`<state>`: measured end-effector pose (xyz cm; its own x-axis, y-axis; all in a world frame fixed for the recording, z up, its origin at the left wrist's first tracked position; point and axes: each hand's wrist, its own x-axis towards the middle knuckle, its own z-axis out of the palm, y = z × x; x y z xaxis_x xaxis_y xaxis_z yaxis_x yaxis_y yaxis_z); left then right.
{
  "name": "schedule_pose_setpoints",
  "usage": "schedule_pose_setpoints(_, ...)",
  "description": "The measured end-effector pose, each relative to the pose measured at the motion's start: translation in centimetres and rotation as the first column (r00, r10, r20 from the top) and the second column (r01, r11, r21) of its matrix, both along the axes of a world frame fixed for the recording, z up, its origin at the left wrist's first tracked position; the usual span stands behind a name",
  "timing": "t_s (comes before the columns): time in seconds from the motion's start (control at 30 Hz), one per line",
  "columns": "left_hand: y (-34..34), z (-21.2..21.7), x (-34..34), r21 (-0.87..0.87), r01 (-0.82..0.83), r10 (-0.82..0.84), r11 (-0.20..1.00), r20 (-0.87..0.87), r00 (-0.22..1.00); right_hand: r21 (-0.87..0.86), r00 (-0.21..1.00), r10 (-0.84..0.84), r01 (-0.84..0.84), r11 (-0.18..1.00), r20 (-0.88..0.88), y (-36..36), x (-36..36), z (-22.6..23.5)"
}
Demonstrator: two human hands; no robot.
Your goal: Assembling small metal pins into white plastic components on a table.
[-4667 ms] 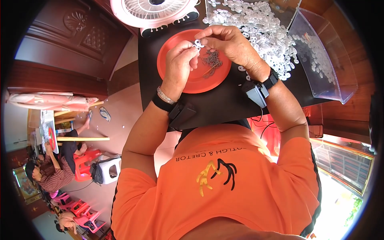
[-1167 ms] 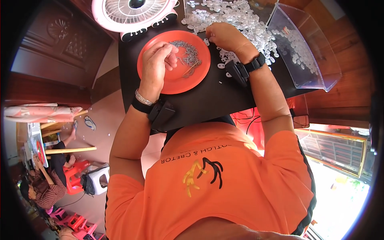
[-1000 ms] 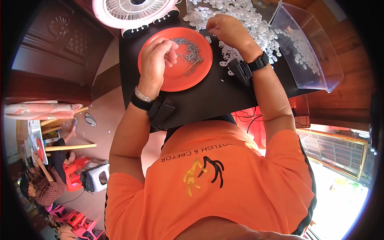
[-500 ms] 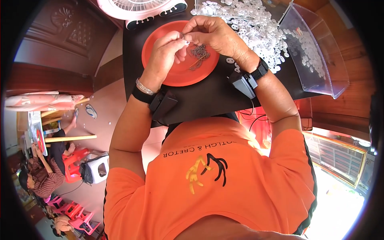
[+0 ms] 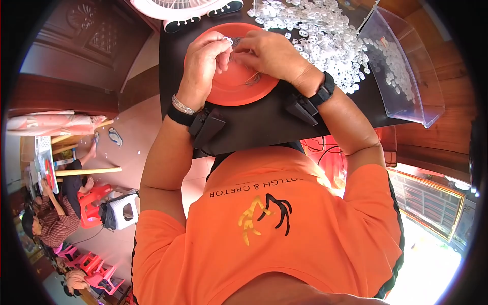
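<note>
My left hand [image 5: 203, 61] is closed over the left part of a round red-orange plate [image 5: 236, 96]. Between its thumb and forefinger it pinches a small white plastic piece [image 5: 228, 40], like the oval two-holed pieces on the table. My right hand [image 5: 272, 53] hangs over the plate's right half, its fingers bent and drawn together at a pile of small grey metal pieces [image 5: 252, 80]. The fingertips partly hide one another, and I cannot make out what is between them. Much of the pile is covered by the right hand.
Loose white two-holed plastic pieces [image 5: 330, 48] are heaped on the dark table [image 5: 254, 129] right of the plate. A clear plastic bin [image 5: 406, 96] with more stands at the right edge. A white fan [image 5: 180, 10] is at the back. Another person [image 5: 58, 223] sits far left.
My hands have come apart from their shared pinch. The right hand has lowered to the grey pile, while the left keeps the white piece and has turned slightly.
</note>
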<state>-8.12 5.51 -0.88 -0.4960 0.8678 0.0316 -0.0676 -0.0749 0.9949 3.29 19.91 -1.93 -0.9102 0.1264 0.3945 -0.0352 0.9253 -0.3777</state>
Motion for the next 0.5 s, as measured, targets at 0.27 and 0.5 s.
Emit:
schedule_pose_setpoints(0.27, 0.0, 0.3, 0.3, 0.028, -0.059, 0.058, 0.998, 0.045, 0.997, 0.245, 0.997, -0.032, 0.015, 0.969, 0.064, -0.5, -0.3, -0.6)
schedule_pose_setpoints(0.5, -0.2, 0.5, 0.4, 0.053, -0.103, 0.100, 0.993, 0.057, 0.993, 0.251, 0.983, -0.039, -0.008, 0.968, 0.181, -0.5, 0.5, 1.2)
